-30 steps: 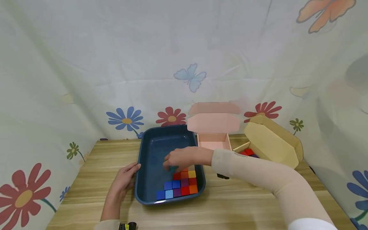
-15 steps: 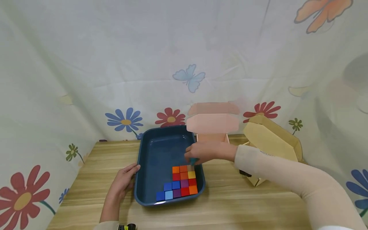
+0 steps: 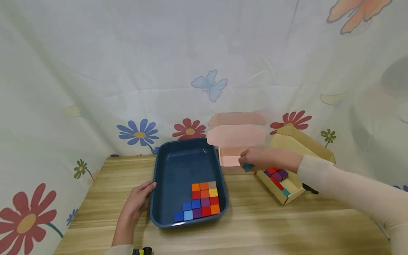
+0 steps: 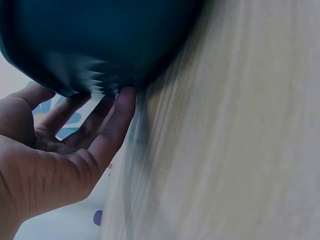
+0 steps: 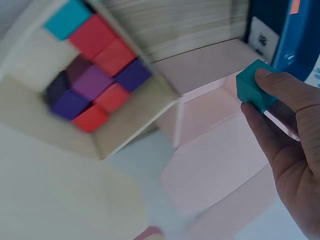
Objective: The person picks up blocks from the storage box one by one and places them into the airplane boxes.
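My right hand [image 3: 264, 158] pinches a teal cube [image 5: 248, 86] between thumb and fingers, over the right side of the open pink box [image 3: 232, 171]. My left hand [image 3: 135, 202] holds the left side of the dark blue tray [image 3: 178, 166], its thumb over the rim. Against the tray's outer wall lie the fingers [image 4: 116, 127], seen from below in the left wrist view. Orange, red, purple, blue and other cubes [image 3: 205, 202] stand in close rows at the tray's near right. Red, purple and teal cubes [image 5: 92, 82] lie inside the open tan cardboard box [image 3: 267, 187].
The wood-grain table [image 3: 255, 226] carries the tray and both boxes. Raised lids of the pink and tan boxes stand toward the flowered cloth [image 3: 165, 71] at the back. The pink box sits close beside the tray's right side.
My right hand has moved right, out of the tray to the pink box, with the teal cube still pinched. The orange and grey cubes it covered now show. My left hand stays at the tray.
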`<state>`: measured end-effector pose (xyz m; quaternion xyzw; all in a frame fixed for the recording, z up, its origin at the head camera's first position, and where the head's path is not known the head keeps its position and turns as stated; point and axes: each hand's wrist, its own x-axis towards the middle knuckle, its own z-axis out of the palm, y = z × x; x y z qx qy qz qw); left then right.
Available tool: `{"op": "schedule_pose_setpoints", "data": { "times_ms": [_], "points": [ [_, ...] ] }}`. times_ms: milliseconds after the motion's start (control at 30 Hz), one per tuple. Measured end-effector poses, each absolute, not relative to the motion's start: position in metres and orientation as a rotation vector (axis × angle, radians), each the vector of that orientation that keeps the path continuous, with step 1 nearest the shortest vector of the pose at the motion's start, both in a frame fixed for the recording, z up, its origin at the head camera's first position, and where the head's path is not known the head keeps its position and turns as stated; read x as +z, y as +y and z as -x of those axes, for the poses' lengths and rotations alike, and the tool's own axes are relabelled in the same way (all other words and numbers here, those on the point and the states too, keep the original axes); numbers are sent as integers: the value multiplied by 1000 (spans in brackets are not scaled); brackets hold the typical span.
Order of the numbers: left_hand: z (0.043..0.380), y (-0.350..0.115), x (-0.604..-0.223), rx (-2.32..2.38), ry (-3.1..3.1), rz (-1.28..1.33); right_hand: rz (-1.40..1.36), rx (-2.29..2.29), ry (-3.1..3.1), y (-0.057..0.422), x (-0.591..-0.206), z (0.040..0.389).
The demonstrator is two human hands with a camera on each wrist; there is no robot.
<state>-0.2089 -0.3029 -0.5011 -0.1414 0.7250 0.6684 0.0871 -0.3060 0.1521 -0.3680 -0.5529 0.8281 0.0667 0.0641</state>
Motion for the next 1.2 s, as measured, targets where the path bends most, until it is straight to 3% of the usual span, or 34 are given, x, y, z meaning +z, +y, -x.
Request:
{"op": "schedule_pose_setpoints", "data": {
  "times_ms": [967,1200],
  "points": [
    [211,-303,-500,2040,2139,415,1321,206,2405,225,-381,304],
    [211,-306,-501,2024,2135,415,1345,313,2364,239,-391,303]
  ]
}}
